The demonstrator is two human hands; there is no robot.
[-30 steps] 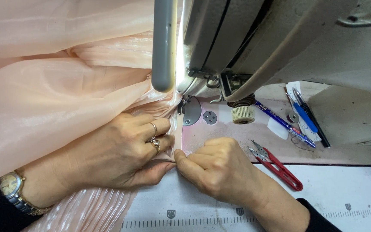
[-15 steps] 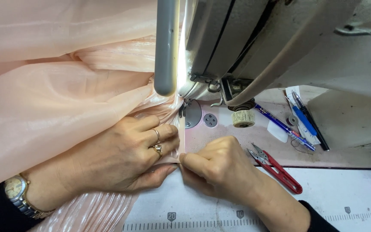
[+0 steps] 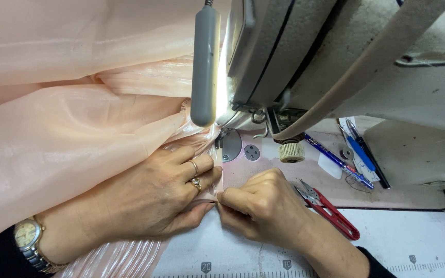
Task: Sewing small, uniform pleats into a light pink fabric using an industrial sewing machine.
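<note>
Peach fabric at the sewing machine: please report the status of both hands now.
Left hand flat on peach fabric. Right hand pinching fabric edge before the needle plate. Red thread snips beside right hand, not touching.

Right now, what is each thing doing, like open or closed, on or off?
Lamp: on, glowing.
Red snips: lying on the table, untouched.
Pink fabric: bunched, edge pinched flat.
Left hand: pressing the fabric.
Right hand: pinching the fabric edge.
Blue pens: lying flat.

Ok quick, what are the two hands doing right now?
Left hand: flat, pressing down the peach fabric.
Right hand: closed, pinching the fabric's edge.
</note>
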